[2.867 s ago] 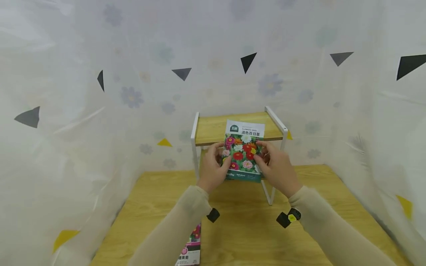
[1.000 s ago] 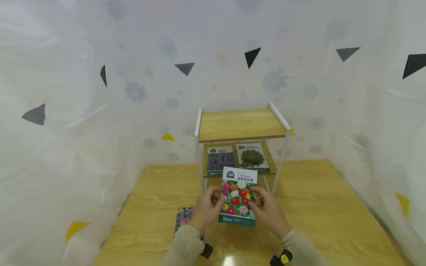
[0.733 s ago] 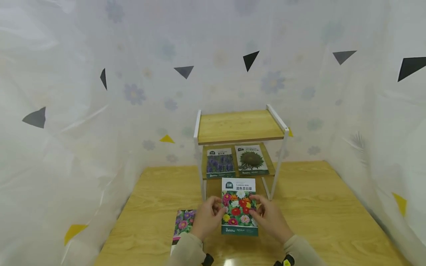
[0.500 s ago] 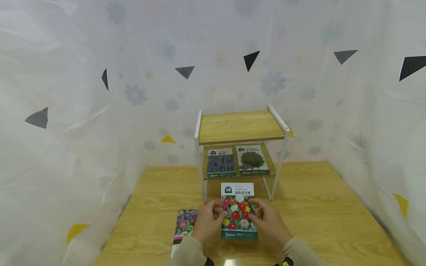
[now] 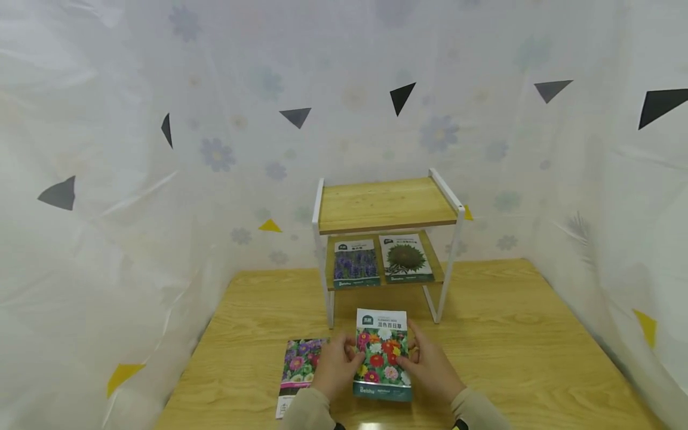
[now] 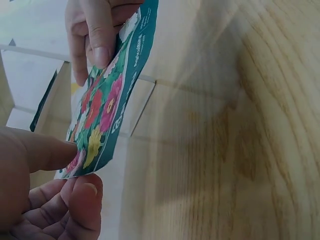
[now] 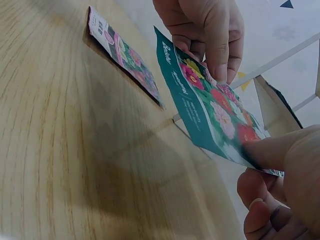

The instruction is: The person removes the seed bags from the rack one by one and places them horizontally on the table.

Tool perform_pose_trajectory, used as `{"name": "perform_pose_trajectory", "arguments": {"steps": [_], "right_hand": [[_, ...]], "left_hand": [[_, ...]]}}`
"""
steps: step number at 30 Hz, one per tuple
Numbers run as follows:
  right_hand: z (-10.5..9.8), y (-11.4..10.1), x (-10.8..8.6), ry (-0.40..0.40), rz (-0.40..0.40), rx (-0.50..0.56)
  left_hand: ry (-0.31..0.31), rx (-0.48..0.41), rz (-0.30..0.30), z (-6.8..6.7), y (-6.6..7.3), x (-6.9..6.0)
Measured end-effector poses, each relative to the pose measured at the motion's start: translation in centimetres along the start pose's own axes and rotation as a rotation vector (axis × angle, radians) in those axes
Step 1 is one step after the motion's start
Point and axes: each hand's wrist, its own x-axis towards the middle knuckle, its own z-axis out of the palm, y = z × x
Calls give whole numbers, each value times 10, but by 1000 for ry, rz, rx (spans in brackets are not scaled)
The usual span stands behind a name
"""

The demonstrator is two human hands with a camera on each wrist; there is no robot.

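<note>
Pinching opposite side edges of a flower seed packet (image 5: 378, 358), the left hand (image 5: 334, 365) and right hand (image 5: 432, 363) hold it in front of the rack (image 5: 387, 204), thumbs on the printed face, fingers curled behind. The packet is above the table (image 5: 510, 334), its white top edge toward the rack and apart from it. Front-left of the rack, a pink-banded packet (image 5: 297, 373) lies flat, its right edge partly behind the left hand, narrowing the room there. Right of the rack, broad room runs to the table's right edge. On the rack's lower shelf (image 5: 433, 266), a purple-flower packet (image 5: 356, 263) and a sunflower packet (image 5: 405, 258) leave a narrow gap between them, both bottom edges near the shelf's front edge.
</note>
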Motion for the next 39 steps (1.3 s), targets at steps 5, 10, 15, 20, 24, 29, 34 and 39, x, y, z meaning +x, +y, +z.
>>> {"name": "perform_pose_trajectory", "arguments": {"steps": [5, 10, 15, 20, 24, 29, 34, 39], "right_hand": [[3, 3, 0, -27, 11, -2], [8, 11, 3, -75, 20, 32], [16, 20, 9, -125, 25, 28], [23, 23, 13, -173, 27, 4], [29, 26, 14, -222, 33, -7], [38, 32, 12, -238, 33, -50], [46, 34, 9, -227, 33, -112], [50, 33, 11, -206, 15, -204]], "left_hand": [[-15, 28, -31, 1, -3, -2], [-22, 52, -55, 2, -8, -5], [-19, 78, -64, 4, -14, -10], [-14, 131, -77, 4, -20, -15], [-31, 165, -100, 2, -23, -17], [-32, 219, -97, 2, -25, -20], [-53, 236, -135, 2, -25, -20], [-83, 294, -146, 4, -25, -16]]}}
